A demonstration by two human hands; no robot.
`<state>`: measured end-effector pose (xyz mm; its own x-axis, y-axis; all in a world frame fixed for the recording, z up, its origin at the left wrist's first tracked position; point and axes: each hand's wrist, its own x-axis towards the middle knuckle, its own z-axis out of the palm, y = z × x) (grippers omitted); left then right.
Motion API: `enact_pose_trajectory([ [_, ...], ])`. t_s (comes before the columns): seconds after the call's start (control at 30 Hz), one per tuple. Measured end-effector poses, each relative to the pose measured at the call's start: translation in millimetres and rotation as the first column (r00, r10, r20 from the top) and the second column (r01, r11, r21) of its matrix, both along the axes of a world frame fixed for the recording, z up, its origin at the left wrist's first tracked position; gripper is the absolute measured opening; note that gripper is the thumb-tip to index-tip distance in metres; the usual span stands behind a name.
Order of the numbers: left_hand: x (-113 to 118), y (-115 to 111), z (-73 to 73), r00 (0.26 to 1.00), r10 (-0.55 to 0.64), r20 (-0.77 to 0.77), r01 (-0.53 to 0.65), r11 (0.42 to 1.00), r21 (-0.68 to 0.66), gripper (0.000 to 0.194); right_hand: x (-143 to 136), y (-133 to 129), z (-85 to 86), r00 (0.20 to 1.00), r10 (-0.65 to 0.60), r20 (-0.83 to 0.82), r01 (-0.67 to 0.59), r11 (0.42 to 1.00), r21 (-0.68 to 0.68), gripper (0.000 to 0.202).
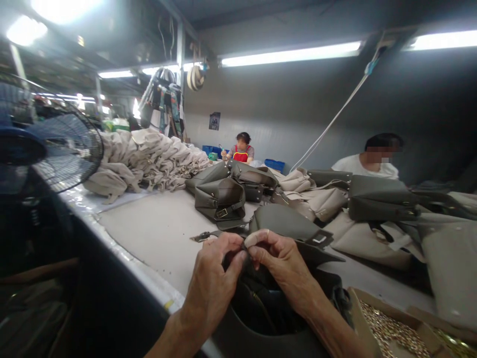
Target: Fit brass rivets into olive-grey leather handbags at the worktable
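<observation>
A dark grey-green handbag [246, 334] lies in front of me, its mouth facing up and its black lining showing. My left hand [213, 273] is closed, thumb and forefinger pinching the bag's dark far edge. Right beside it, my right hand [285, 266] pinches the same edge, the fingertips of both hands almost touching. A light wrap covers one finger of the right hand. Whether a small part sits between the fingertips is hidden. Just beyond the hands lies another dark bag [285, 221] with a buckle.
Bags [219, 196] heap across the table's [149, 223] far side. Beige pieces [149, 159] pile at left, near a fan [70, 149]. Cardboard boxes [357, 308] of small metal fittings [391, 328] stand at right. Two people [241, 149] sit beyond.
</observation>
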<state>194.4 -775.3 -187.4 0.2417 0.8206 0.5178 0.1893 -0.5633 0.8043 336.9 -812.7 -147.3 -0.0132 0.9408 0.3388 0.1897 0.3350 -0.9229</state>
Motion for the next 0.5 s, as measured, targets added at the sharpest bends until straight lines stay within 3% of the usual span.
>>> enact_pose_trajectory([
  [0.27, 1.0, -1.2, -0.1, 1.000, 0.010, -0.004, -0.010, 1.000, 0.019, 0.011, -1.2, 5.6, -6.3, 0.999, -0.024, -0.028, 0.024, 0.999, -0.028, 0.016],
  [0.37, 3.3, -0.7, -5.9, 0.998, 0.059, -0.007, -0.057, 0.986, 0.156, 0.010, -5.1, 4.8, -8.7, 0.996, -0.089, -0.021, 0.088, 0.995, -0.047, 0.018],
  [0.5, 5.0, -1.1, -11.4, 0.997, 0.079, -0.004, -0.072, 0.924, 0.375, 0.013, -9.6, -0.5, -13.6, 0.984, -0.149, 0.094, 0.160, 0.980, -0.119, 0.018],
])
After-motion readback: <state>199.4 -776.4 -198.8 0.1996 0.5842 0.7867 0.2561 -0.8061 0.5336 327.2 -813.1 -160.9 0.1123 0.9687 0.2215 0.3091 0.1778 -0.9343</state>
